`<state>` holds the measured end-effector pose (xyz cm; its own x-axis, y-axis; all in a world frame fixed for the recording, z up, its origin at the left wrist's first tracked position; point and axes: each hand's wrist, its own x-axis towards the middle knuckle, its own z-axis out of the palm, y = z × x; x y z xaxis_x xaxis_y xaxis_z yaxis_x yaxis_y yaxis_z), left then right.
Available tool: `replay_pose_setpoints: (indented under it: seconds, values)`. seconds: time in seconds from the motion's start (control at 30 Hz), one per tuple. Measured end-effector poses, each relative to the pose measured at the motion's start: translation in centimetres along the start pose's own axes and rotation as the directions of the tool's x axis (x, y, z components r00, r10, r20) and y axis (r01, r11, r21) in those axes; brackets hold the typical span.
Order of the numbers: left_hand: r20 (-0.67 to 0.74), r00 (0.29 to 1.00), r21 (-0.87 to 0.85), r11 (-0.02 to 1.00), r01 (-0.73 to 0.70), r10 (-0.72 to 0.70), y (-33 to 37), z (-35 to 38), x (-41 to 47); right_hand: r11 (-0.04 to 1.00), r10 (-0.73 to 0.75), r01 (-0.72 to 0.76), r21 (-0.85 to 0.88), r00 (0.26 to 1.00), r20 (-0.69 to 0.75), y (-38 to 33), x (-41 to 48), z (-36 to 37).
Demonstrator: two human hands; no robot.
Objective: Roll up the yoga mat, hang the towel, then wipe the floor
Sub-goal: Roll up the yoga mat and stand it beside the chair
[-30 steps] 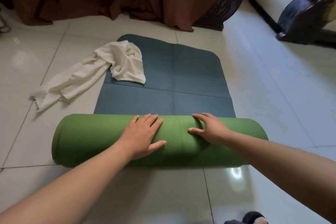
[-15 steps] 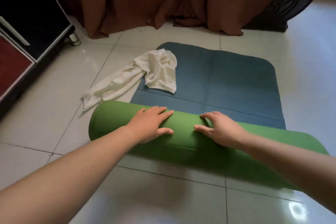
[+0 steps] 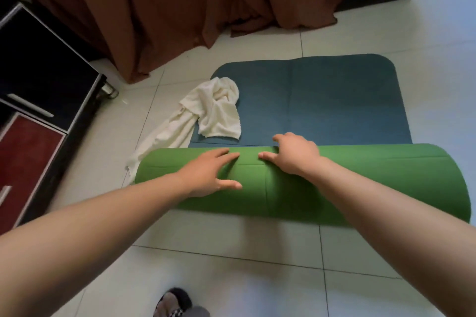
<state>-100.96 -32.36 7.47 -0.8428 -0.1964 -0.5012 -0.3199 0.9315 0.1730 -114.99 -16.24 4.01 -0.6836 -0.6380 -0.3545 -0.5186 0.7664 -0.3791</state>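
Both our hands lie flat and open on the roll, holding nothing. We press our left hand and right hand on the middle of the long yoga mat, green outside and blue inside, so it turns evenly and stays tight. Just past the roll, the blue part lies flat on the shiny white floor tiles. A crumpled white towel sits on the mat's left edge, just beside the roll. We think it must be lifted away before we roll on.
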Motion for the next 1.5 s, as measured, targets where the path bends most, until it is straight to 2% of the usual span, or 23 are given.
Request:
replay_pose_setpoints:
  seconds: [0.13,0.23,0.33,0.5,0.57,0.7,0.77,0.83,0.97,1.1,1.17,1.33,1.43,1.5]
  values:
    - [-0.038,0.999,0.018,1.0,-0.025,0.026,-0.1,0.2,1.7,0.999,0.045,-0.044,0.029,0.997,-0.054,1.2,0.8,-1.2]
    - [0.013,0.999,-0.028,0.999,-0.033,0.034,-0.6,-0.9,4.1,0.997,-0.064,0.066,0.033,0.996,-0.066,2.7,-0.6,-2.0]
    - [0.064,0.994,-0.066,0.994,-0.09,0.094,-1.8,-2.2,6.9,0.978,-0.18,0.174,-0.113,0.983,-0.041,3.1,-1.7,-2.2]
    - [0.131,0.963,-0.085,0.971,-0.224,0.234,-2.6,-3.3,9.9,0.972,-0.086,0.09,-0.216,0.996,0.03,1.1,-1.2,-1.8]
    - [0.071,0.965,-0.078,0.966,-0.247,0.252,-3.2,-2.5,10.7,0.974,-0.031,0.043,-0.22,0.998,0.061,-0.2,-0.2,-1.3]
    - [-0.241,0.938,0.058,0.968,-0.242,0.249,-4.2,0.1,11.2,0.979,0.044,-0.021,-0.202,0.993,0.112,-0.9,1.3,-1.5]
    - [-0.279,0.922,0.072,0.963,-0.26,0.27,-4.2,0.5,11.5,0.978,0.04,-0.014,-0.207,0.992,0.119,-0.6,1.4,-1.5]
    - [-0.245,0.928,0.074,0.96,-0.272,0.282,-4.3,0.3,12.0,0.973,0.012,0.014,-0.232,0.994,0.108,-0.2,1.5,-1.1]
    - [-0.194,0.946,0.065,0.966,-0.252,0.26,-4.4,-0.4,13.2,0.956,-0.07,0.088,-0.281,0.995,0.075,1.2,3.2,-0.6]
    - [-0.246,0.948,-0.007,0.977,-0.212,0.204,-5.0,-1.0,12.8,0.929,-0.171,0.168,-0.329,0.985,0.02,2.4,4.8,-0.5]
    - [-0.235,0.954,0.026,0.983,-0.184,0.185,-5.6,-1.0,11.7,0.923,-0.205,0.198,-0.33,0.979,0.015,2.8,5.7,-0.2]
    - [-0.169,0.981,0.073,0.994,-0.082,0.093,-4.9,-2.4,11.9,0.952,-0.209,0.209,-0.223,0.978,0.025,3.3,8.1,-1.6]
    - [-0.122,0.989,0.083,0.994,-0.075,0.085,-4.7,-3.2,13.4,0.959,-0.205,0.212,-0.186,0.977,0.056,3.6,9.2,-2.0]
    - [-0.147,0.985,0.082,0.994,-0.074,0.086,-4.7,-2.8,13.6,0.959,-0.196,0.207,-0.194,0.978,0.072,3.6,9.6,-2.0]
